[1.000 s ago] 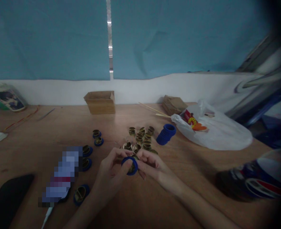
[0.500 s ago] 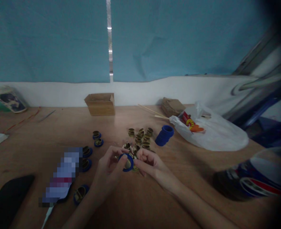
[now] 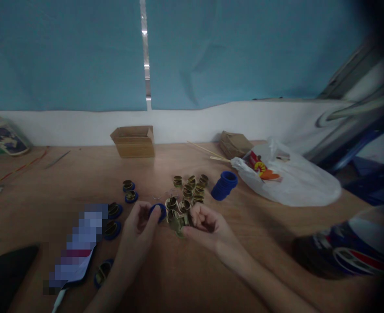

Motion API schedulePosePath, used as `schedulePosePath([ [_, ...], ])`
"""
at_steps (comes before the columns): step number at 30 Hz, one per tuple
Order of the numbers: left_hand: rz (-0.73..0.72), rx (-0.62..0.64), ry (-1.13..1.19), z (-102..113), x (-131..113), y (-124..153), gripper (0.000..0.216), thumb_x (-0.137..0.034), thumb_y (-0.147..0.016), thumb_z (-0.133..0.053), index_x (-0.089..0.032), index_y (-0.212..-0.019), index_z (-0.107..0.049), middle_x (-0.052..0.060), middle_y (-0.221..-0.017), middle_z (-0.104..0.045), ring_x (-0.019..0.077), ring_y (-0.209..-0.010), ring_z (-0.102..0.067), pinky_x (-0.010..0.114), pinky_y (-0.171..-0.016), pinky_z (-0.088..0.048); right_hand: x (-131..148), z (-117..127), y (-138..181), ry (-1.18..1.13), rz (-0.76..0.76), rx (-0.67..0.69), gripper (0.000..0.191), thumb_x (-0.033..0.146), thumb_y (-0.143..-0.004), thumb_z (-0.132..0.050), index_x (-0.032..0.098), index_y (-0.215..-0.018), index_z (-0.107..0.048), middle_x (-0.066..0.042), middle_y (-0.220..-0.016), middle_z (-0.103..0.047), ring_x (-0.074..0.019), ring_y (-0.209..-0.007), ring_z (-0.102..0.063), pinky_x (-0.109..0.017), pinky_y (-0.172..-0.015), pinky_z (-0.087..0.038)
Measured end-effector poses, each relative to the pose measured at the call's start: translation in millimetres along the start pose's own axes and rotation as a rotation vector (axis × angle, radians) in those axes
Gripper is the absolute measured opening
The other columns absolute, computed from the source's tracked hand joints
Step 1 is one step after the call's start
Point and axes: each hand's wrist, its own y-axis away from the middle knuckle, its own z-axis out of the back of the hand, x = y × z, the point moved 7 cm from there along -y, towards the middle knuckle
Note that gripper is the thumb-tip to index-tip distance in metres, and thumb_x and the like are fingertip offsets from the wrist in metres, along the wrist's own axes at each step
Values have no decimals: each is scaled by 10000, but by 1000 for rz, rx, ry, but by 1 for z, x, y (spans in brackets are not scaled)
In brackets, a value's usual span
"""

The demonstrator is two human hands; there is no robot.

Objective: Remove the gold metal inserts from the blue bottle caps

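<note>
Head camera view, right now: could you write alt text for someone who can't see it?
A person's left hand pinches a blue ring while the right hand holds a gold piece over a wooden table. Just beyond are more gold pieces and a blue stack; a pixelated phone lies left, a bottle right.

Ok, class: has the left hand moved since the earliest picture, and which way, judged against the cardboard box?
Yes: against the cardboard box, the left hand has shifted left, away from the right hand, carrying a blue ring with it.
</note>
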Motion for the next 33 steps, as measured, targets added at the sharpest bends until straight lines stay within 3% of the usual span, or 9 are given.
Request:
schedulePosePath([
  [7, -118, -56, -118, 15, -6, -9, 171, -342, -856, -605, -188, -929, -617, 31, -902, -702, 182, -850, -672, 276, -751, -530, 8, 16, 2, 87, 70, -153, 350, 353, -765, -691, 219, -659, -385, 84, -584, -281, -90, -530, -232, -250, -498, -196],
  [11, -188, -51, -266, 21, -19, -15, 187, -335, -857, -600, -188, -957, -659, 51, -942, -727, 203, -847, -691, 303, -750, -540, 13, 21, 2, 98, 95, -209, 356, 368, -762, -676, 226, -658, -366, 86, -583, -266, -90, -515, -229, -246, -491, -201],
  [15, -296, 42, -408, 12, -51, -24, 172, -315, -870, -581, -201, -928, -695, 48, -917, -746, 206, -816, -700, 303, -712, -544, 17, 22, 3, 238, 150, -221, 303, 336, -786, -646, 227, -675, -386, 87, -573, -276, -90, -503, -247, -241, -478, -212],
  [19, -400, 186, -398, -25, -89, -48, 156, -240, -835, -607, -190, -949, -700, 46, -824, -763, 189, -728, -706, 294, -669, -548, 18, 6, 9, 544, 295, -105, 235, 265, -799, -625, 224, -692, -420, 88, -542, -318, -86, -476, -298, -237, -466, -227],
  [21, -441, 297, -345, -56, -100, -63, 172, -216, -847, -574, -164, -963, -690, 70, -842, -765, 182, -750, -706, 297, -691, -549, 15, -4, 12, 632, 338, -18, 214, 240, -790, -620, 224, -701, -425, 90, -533, -332, -80, -455, -312, -231, -451, -230],
  [25, -475, 440, -379, -120, -107, -87, 161, -168, -818, -561, -141, -790, -717, 56, -696, -741, 155, -596, -668, 275, -594, -526, 11, -12, 13, 687, 359, 46, 194, 217, -778, -606, 224, -700, -428, 92, -526, -338, -78, -442, -329, -227, -443, -236],
  [27, -493, 486, -411, -145, -109, -92, 147, -145, -786, -582, -138, -736, -720, 56, -678, -733, 161, -611, -660, 270, -587, -510, 11, -12, 12, 700, 365, 53, 198, 218, -778, -602, 223, -690, -424, 88, -531, -349, -80, -450, -339, -228, -448, -241],
  [33, -544, 556, -491, -186, -115, -97, 171, -104, -740, -592, -141, -623, -711, 66, -615, -705, 177, -605, -627, 281, -588, -455, 7, -8, 8, 692, 352, 39, 202, 210, -748, -614, 224, -684, -423, 98, -514, -340, -78, -437, -328, -227, -452, -245],
])
